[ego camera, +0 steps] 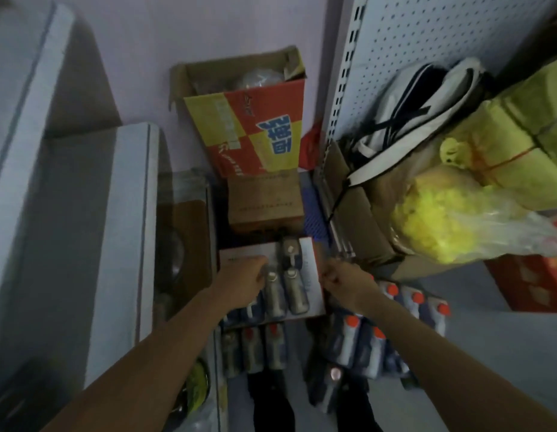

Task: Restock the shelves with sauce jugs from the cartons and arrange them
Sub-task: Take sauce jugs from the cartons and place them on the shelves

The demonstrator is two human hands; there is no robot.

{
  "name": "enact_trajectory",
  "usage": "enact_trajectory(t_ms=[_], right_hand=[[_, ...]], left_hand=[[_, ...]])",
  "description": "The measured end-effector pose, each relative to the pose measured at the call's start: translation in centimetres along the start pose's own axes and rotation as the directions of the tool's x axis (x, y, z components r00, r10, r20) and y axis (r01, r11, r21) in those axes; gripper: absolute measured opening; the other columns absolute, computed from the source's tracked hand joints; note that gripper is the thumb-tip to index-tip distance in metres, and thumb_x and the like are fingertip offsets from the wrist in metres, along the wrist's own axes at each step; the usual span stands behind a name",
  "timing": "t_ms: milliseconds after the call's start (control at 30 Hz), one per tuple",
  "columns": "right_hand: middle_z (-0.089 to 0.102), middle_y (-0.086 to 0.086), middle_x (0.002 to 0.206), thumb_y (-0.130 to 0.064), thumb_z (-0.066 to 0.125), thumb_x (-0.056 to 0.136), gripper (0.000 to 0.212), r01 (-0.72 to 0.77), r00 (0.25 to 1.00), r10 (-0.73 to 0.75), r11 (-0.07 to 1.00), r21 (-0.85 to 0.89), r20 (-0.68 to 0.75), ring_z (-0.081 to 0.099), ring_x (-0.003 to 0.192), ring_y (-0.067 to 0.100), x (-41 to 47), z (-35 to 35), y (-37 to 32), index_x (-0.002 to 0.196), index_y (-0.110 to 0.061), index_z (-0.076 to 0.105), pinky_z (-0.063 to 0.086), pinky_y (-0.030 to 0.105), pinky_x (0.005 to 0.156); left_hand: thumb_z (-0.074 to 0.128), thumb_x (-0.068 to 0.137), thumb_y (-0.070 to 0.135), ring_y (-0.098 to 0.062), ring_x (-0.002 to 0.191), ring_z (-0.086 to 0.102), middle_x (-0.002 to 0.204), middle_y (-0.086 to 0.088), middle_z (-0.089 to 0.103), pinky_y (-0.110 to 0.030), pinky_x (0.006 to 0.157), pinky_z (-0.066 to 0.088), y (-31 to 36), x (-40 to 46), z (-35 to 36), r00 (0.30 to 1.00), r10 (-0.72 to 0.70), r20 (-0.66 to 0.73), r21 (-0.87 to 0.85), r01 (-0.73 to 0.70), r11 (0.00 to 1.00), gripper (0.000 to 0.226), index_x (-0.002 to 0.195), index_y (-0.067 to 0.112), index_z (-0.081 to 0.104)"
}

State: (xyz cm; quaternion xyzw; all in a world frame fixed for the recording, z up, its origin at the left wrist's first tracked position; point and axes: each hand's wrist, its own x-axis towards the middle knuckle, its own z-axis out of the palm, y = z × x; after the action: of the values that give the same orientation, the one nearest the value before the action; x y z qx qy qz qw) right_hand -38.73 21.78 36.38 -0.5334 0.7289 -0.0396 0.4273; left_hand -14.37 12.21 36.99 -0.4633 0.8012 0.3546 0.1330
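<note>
A white shelving unit (68, 188) fills the left of the frame, its stepped edges running down toward the lower left. A perforated white shelf back (427, 35) rises at the upper right, and below it a shelf carries a cardboard box (373, 219), a white bag with dark straps (427, 116), stacked yellow-green packs (520, 145) and a clear plastic bag of yellow pieces (442, 222).

Against the far wall at top centre stands a red and yellow carton (249, 129), flaps open, its contents too blurred to name. A plain brown carton (264, 201) sits just in front of it.

At centre an open white carton (311, 275) holds sauce jugs (294, 294) with pale caps, lying side by side. More jugs with orange caps (352, 341) stand in rows on the floor (489, 353) at lower centre and right, leaving only a narrow strip of floor between the shelving.

The left hand (242, 282) reaches into the carton, fingers curled over a jug; whether it grips is unclear. The right hand (342, 279) hovers at the carton's right edge, fingers loosely curled, grasp also unclear. Motion blur softens everything.
</note>
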Motion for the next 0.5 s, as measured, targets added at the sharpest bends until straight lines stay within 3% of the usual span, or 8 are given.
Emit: enact_trajectory(t_ms=[67,233,400,500], right_hand=[[0.074,0.005,0.110,-0.033,0.058,0.101,0.022,-0.035,0.999,0.036,0.999,0.020,-0.016,0.068,0.105,0.027,3.7,2.8,2.5,0.121,-0.023,0.059,0.048,0.032,0.082],[0.066,0.006,0.120,-0.034,0.057,0.103,0.032,-0.046,0.999,0.045,0.998,0.038,0.025,0.064,0.110,0.029,12.4,9.1,8.1,0.131,-0.020,0.054,0.053,0.037,0.089],[0.058,0.008,0.131,-0.036,0.056,0.102,0.037,0.026,0.999,-0.028,0.999,0.044,0.034,0.059,0.118,0.030,21.5,14.8,11.3,0.135,-0.019,0.052,0.052,0.043,0.098],[0.059,0.010,0.124,-0.039,0.060,0.100,0.039,0.022,1.000,-0.022,0.999,0.050,-0.004,0.062,0.111,0.029,26.4,17.0,12.5,0.130,-0.016,0.054,0.054,0.046,0.094]], left_hand=[[0.052,0.102,0.020,-0.022,0.091,0.062,0.104,-0.004,0.065,-0.031,0.071,0.047,-1.7,4.0,2.8,0.999,0.001,0.039,0.005,-0.002,1.000,0.032,0.134,0.017,0.057],[0.055,0.100,0.026,-0.023,0.110,0.062,0.130,-0.004,0.064,-0.044,0.095,0.054,-5.7,15.0,8.9,0.991,-0.017,0.135,0.039,0.012,0.999,0.036,0.136,0.028,0.052],[0.054,0.100,0.032,-0.022,0.106,0.064,0.126,-0.002,0.066,-0.044,0.096,0.053,-9.3,25.0,13.7,0.993,-0.015,0.115,0.085,0.005,0.996,0.030,0.130,0.030,0.056],[0.057,0.099,0.027,-0.029,0.119,0.060,0.136,-0.009,0.059,-0.045,0.102,0.049,-11.3,30.1,16.4,0.995,-0.004,0.098,0.194,-0.015,0.981,0.044,0.142,0.023,0.048]])
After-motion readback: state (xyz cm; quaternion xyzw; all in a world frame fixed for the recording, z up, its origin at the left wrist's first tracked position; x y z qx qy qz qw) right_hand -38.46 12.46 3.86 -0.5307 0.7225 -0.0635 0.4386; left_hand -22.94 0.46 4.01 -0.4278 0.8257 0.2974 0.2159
